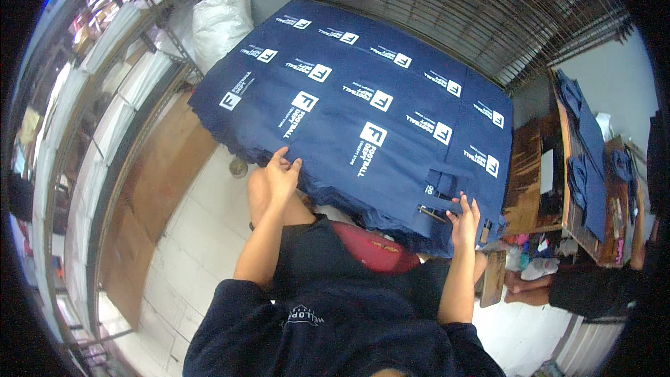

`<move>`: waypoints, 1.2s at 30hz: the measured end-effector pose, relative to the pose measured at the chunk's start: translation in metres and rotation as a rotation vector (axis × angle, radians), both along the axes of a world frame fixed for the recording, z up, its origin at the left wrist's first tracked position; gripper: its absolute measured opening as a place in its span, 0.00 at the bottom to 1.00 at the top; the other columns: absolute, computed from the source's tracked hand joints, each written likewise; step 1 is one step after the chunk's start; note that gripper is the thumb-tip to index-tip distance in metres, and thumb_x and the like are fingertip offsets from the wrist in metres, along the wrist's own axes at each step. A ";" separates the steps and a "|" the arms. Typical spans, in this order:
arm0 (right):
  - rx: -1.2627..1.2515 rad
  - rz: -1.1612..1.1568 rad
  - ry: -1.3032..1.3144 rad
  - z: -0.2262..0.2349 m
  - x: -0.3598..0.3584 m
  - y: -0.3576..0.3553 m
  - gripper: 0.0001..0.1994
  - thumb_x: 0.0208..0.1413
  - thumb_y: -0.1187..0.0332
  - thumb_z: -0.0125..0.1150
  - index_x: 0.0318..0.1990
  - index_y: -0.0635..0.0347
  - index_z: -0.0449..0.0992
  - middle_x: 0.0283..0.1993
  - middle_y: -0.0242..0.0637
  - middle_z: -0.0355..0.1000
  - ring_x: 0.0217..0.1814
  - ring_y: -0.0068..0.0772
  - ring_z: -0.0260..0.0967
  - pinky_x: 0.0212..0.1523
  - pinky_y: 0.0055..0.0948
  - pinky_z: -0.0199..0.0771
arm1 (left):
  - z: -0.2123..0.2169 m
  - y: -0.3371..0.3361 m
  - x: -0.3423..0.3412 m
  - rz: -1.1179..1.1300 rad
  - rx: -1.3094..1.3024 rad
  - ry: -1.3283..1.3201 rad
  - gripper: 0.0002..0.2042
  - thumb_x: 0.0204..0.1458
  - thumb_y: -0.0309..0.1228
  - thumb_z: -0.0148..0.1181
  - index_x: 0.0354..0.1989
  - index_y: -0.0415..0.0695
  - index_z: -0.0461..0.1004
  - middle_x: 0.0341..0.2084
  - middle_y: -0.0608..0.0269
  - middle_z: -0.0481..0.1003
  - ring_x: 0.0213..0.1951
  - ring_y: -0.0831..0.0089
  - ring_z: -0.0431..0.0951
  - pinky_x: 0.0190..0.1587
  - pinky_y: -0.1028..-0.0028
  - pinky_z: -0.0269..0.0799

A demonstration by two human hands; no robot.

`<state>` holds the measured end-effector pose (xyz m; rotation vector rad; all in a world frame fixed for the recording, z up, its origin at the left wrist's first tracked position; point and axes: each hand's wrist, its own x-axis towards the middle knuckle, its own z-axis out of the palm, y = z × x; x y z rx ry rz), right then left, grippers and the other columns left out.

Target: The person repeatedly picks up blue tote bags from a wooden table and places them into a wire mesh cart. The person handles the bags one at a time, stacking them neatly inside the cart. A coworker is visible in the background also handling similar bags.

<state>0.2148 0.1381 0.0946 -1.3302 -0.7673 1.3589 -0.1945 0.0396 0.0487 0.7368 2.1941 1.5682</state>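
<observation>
A wide stack of navy blue cloth sheets printed with rows of white emblems lies spread in front of me. My left hand pinches the near edge of the top sheet at its left side. My right hand grips the near edge at the right, next to small cut-out tabs in the cloth. Both forearms reach up from my dark shirt. The layered edges of the stack hang over my lap.
Metal shelving with white bundles runs along the left. A white sack sits beyond the stack. A wire grid panel is behind. A wooden bench with blue cloth pieces stands at right. Another person's feet rest on the tiled floor.
</observation>
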 end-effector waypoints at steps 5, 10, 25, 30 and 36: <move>0.038 -0.033 -0.096 -0.005 0.000 -0.004 0.20 0.56 0.73 0.54 0.55 0.64 0.60 0.41 0.35 0.67 0.42 0.25 0.68 0.27 0.27 0.74 | 0.002 -0.001 -0.001 -0.031 0.039 -0.008 0.23 0.42 0.24 0.65 0.49 0.32 0.68 0.22 0.60 0.71 0.25 0.76 0.73 0.29 0.78 0.69; 0.015 -0.043 -0.132 -0.015 0.003 -0.004 0.24 0.55 0.76 0.55 0.59 0.66 0.57 0.43 0.38 0.68 0.40 0.28 0.70 0.27 0.25 0.76 | 0.011 -0.005 -0.003 -0.056 -0.030 0.125 0.22 0.44 0.23 0.63 0.50 0.31 0.68 0.22 0.60 0.72 0.25 0.75 0.74 0.29 0.77 0.69; 0.558 -0.520 -0.927 0.041 0.103 0.009 0.16 0.46 0.66 0.64 0.43 0.61 0.74 0.36 0.40 0.72 0.36 0.33 0.68 0.39 0.29 0.68 | 0.021 -0.045 -0.002 -0.034 0.123 0.157 0.36 0.47 0.32 0.64 0.64 0.46 0.51 0.43 0.58 0.64 0.32 0.74 0.68 0.39 0.75 0.67; 0.586 -1.071 -1.316 0.109 0.253 0.046 0.11 0.49 0.65 0.61 0.40 0.57 0.75 0.39 0.39 0.71 0.42 0.38 0.68 0.44 0.34 0.67 | 0.016 -0.054 0.005 0.015 0.198 0.163 0.33 0.48 0.26 0.62 0.63 0.43 0.52 0.33 0.65 0.62 0.27 0.81 0.63 0.30 0.82 0.63; 0.283 -0.843 -1.637 0.167 0.350 0.107 0.12 0.49 0.60 0.59 0.42 0.48 0.75 0.43 0.37 0.71 0.48 0.44 0.66 0.45 0.41 0.69 | 0.007 -0.051 0.004 -0.003 0.191 0.207 0.29 0.50 0.23 0.59 0.61 0.42 0.55 0.30 0.67 0.63 0.27 0.81 0.64 0.30 0.82 0.63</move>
